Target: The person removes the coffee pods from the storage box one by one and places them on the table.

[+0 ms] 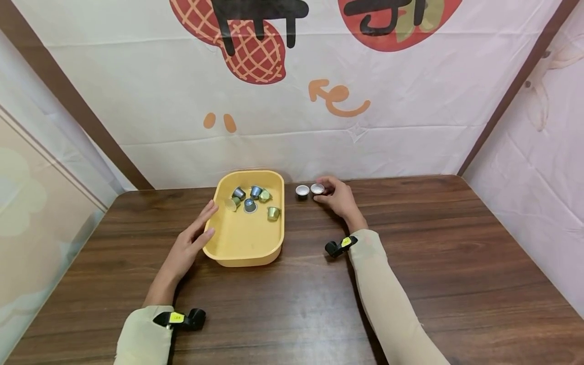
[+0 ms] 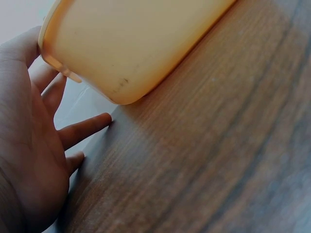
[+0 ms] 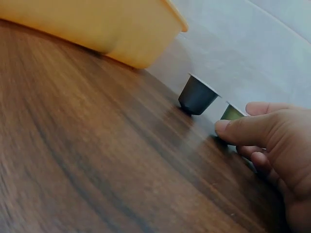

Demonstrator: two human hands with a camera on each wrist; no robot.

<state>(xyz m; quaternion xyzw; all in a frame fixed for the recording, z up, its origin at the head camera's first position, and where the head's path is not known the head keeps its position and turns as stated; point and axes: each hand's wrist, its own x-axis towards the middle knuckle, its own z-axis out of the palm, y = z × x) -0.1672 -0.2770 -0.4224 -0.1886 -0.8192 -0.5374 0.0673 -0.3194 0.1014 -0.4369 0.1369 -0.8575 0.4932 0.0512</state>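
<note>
My right hand (image 1: 339, 198) pinches a green coffee capsule (image 3: 232, 113) between thumb and fingers, at the back of the table. The capsule stands with its silver lid up. Just left of it is a dark coffee capsule (image 3: 197, 97), also lid up and untouched. My left hand (image 1: 182, 253) rests against the left rim of a yellow tray (image 1: 246, 243), its fingers fairly straight; in the left wrist view some fingertips are behind the tray's edge. Inside the tray, toward the back, lie several capsules in blue, grey and green, among them a light green capsule (image 1: 273, 213) near the right wall.
The brown wooden table (image 1: 292, 314) ends at a white printed cloth (image 1: 401, 111) right behind the tray and the two standing capsules. Further cloth walls rise at both sides. A black wrist camera (image 1: 341, 246) is strapped to each sleeve.
</note>
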